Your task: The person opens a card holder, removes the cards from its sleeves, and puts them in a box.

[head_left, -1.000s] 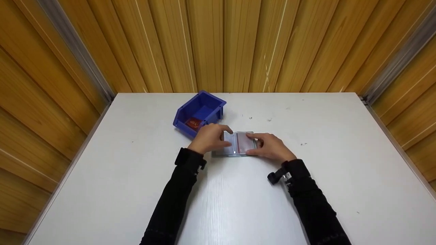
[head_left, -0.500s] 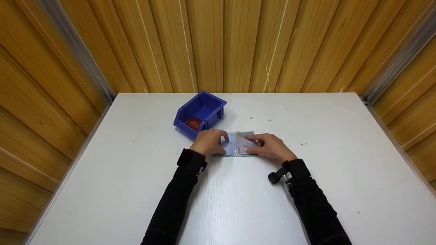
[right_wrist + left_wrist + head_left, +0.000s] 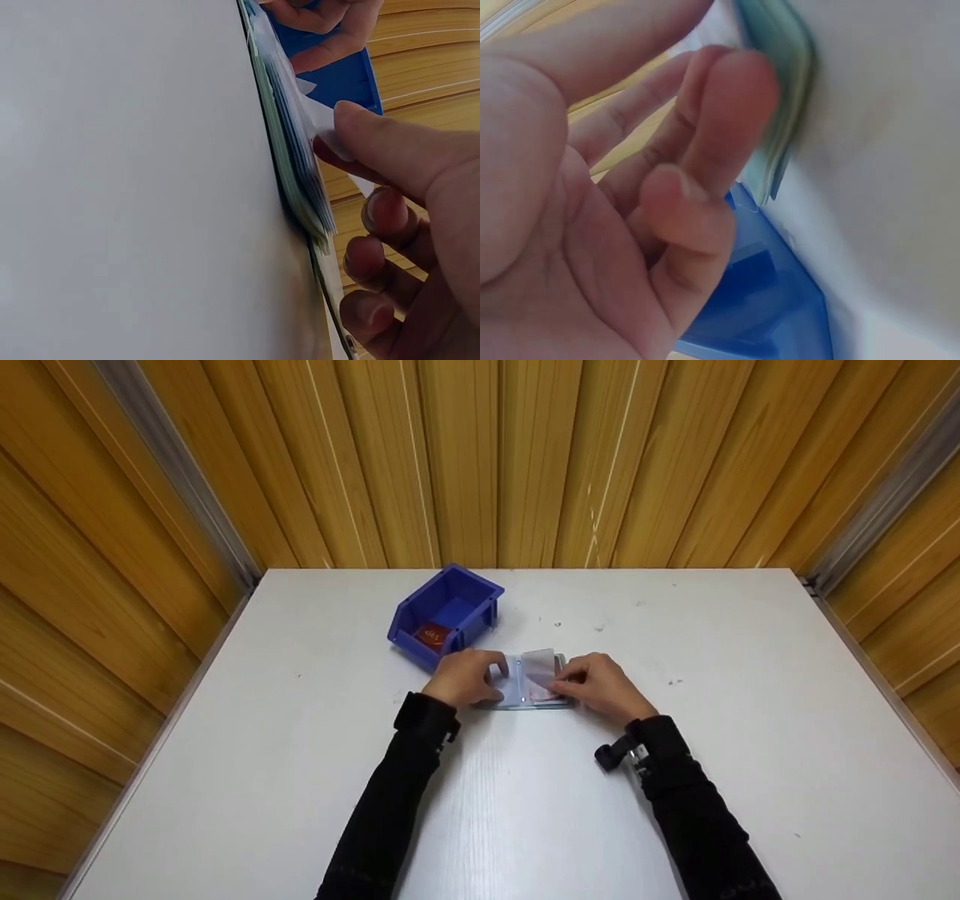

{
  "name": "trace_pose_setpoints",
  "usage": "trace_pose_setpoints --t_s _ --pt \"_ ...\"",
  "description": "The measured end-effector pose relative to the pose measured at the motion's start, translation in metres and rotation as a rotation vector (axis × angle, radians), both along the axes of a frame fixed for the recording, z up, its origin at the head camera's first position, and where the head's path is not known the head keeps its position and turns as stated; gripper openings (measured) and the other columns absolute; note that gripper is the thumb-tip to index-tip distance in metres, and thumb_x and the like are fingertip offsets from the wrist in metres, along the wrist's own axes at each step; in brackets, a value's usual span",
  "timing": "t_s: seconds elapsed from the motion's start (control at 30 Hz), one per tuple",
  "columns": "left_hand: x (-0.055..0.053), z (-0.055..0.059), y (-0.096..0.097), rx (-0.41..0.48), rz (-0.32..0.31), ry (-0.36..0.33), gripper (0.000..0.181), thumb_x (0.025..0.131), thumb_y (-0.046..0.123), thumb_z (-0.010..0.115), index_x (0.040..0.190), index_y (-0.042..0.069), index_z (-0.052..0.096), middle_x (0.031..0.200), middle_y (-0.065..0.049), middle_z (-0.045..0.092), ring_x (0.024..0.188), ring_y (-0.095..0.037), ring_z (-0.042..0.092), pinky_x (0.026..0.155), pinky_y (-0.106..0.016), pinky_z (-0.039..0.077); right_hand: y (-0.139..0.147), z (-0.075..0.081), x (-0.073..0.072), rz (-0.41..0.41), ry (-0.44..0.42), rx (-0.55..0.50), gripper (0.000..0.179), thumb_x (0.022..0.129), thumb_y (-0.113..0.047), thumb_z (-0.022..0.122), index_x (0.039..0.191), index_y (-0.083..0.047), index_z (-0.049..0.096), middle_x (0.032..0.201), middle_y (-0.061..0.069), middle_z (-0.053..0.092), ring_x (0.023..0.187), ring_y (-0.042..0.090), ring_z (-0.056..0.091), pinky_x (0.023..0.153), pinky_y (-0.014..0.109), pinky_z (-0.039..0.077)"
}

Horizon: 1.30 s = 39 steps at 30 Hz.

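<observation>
A small card album (image 3: 511, 682) with clear sleeve pages lies spread on the table. On its left page rests my left hand (image 3: 463, 675), thumb and forefinger apart and bent; some fingertips are hidden in the head view. In the left wrist view, fingers of that hand (image 3: 652, 180) touch the album's edge (image 3: 780, 97). My right hand (image 3: 600, 684) pinches a clear sleeve page (image 3: 538, 666) that stands partly lifted from the right-hand stack. The right wrist view shows the thumb and forefinger on this page (image 3: 319, 116), above the layered sleeves (image 3: 289, 142).
Just behind my left hand stands a blue plastic bin (image 3: 450, 604) with a dark red card (image 3: 433, 636) inside. The white table (image 3: 465, 810) meets wood-patterned panels (image 3: 540, 457) at the back and sides.
My left hand has drawn back slightly to the left on the left page. My right hand has taken hold of a sleeve page, and that page now tilts up from the stack.
</observation>
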<state>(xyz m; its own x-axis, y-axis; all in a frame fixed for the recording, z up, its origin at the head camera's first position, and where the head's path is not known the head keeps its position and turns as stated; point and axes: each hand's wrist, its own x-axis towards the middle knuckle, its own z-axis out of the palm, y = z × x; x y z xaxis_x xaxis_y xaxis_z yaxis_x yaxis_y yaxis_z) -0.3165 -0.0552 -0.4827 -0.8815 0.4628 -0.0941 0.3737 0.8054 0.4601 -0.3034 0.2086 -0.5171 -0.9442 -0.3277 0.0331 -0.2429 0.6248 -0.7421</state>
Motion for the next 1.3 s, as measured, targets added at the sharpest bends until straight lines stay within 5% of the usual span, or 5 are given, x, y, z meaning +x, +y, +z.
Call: trace_pose_setpoints --t_s 0.17,0.4,0.67,0.93,1.3 --pt "-0.001 0.002 0.004 -0.022 0.038 0.009 0.022 0.100 0.034 0.069 0.107 0.014 0.072 0.087 -0.003 0.069 0.083 -0.020 0.060 0.081 -0.038 0.047 -0.003 0.003 0.000 0.014 0.005 -0.011 0.011 0.095 -0.030 0.076 0.096 -0.021 0.082 0.090 -0.002 0.069 0.087 0.017 0.056 0.079 0.032 0.043" --pt "-0.001 0.002 0.009 0.003 0.077 0.022 0.062 0.109 0.057 0.033 0.108 0.005 0.066 0.083 -0.009 0.064 0.086 -0.030 0.065 0.091 -0.048 0.051 -0.012 0.003 0.006 0.131 -0.043 0.028 0.043 0.110 -0.041 0.048 0.106 -0.010 0.078 0.093 0.006 0.071 0.095 0.018 0.062 0.087 0.036 0.045" --pt "-0.002 -0.002 0.005 -0.040 0.091 0.066 0.041 0.090 0.017 0.078 0.119 0.006 0.051 0.096 -0.011 0.071 0.087 -0.028 0.067 0.084 -0.046 0.054 -0.012 0.002 0.007 0.118 0.000 0.187 0.051 0.097 -0.036 0.073 0.147 -0.029 0.060 0.084 0.001 0.051 0.082 0.018 0.049 0.075 0.034 0.038" --pt "-0.004 -0.002 0.004 -0.021 0.122 0.068 0.058 0.085 0.011 0.081 0.130 0.013 0.044 0.088 -0.008 0.071 0.076 -0.023 0.065 0.072 -0.042 0.050 0.002 0.000 0.000 -0.014 -0.058 0.200 0.073 0.084 -0.051 0.083 0.148 -0.028 0.057 0.117 0.010 0.063 0.097 0.023 0.051 0.084 0.036 0.040" --pt "0.000 -0.006 0.012 -0.073 0.140 0.200 0.053 0.079 0.010 0.083 0.125 0.017 0.057 0.089 -0.011 0.073 0.077 -0.028 0.065 0.068 -0.046 0.052 0.006 -0.001 -0.001 -0.027 -0.107 0.140 0.077 0.079 -0.044 0.089 0.148 -0.026 0.058 0.083 0.002 0.054 0.078 0.018 0.048 0.068 0.031 0.037"
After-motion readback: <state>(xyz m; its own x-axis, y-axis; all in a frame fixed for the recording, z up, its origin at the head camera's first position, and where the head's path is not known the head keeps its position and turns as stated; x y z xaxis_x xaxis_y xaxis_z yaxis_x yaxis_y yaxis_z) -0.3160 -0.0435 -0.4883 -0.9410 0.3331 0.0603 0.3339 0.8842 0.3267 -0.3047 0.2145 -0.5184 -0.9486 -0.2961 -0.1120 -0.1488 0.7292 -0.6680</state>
